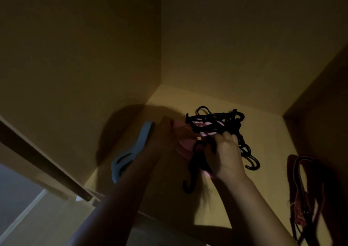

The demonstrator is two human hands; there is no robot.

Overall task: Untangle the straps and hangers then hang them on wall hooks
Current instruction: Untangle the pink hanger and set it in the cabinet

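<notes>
right hand (224, 157) fingers curl round a black hanger (194, 167) by the tangle (216, 121) mid-shelf (263, 136), short of the back wall (226, 48); left hand (167, 132), just beside the grey hanger (131, 151), grip too dim to tell.

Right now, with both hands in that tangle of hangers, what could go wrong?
1. The right hand grips a black hanger close against the black tangle and pink hangers; a hard pull might snag or snap something.
2. A loose hook dangles beside that hand and could catch fingers in this dim light.
3. The grey hanger lies close to the blurred left hand and could get knocked.
</notes>
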